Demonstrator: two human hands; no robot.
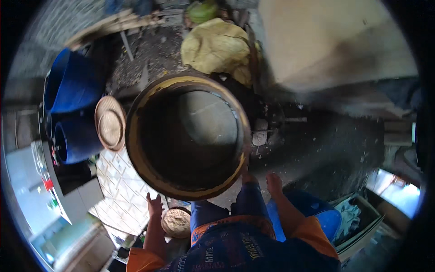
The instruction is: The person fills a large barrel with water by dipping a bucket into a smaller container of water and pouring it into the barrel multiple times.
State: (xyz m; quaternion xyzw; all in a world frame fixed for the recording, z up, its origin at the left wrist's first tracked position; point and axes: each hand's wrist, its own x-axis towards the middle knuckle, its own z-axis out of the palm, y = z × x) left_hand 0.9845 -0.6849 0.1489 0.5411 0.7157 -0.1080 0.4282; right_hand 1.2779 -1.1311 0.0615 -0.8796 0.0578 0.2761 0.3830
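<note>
While the large round vessel (156, 140) stands open at the centre of the frame, I record both of the person's hands as apart from it. The left hand (155, 205), just below the lower-left rim, has its fingers spread and holds nothing. The right hand (273, 184), right of the trousers (249, 199), shows no object in its grasp; blur prevents me from telling whether its fingers are curled. A pale patch shows within the dark interior; whether it is liquid or bare base cannot be determined. In my judgement, sound handling calls for a palm on each side of the rim, set level and opposite, feet firm, back straight. Given its breadth, the vessel would probably tip if worked from one side only; any heat in it should be checked first. The woven tray (109, 124), close by its left edge, leaves little clearance there. As to writing, the dark shirt (222, 249) at the bottom of the frame carries printed lettering in several lines, not transcribed here. I find no legible label on the vessel or the blue barrels (74, 86) at upper left.
</note>
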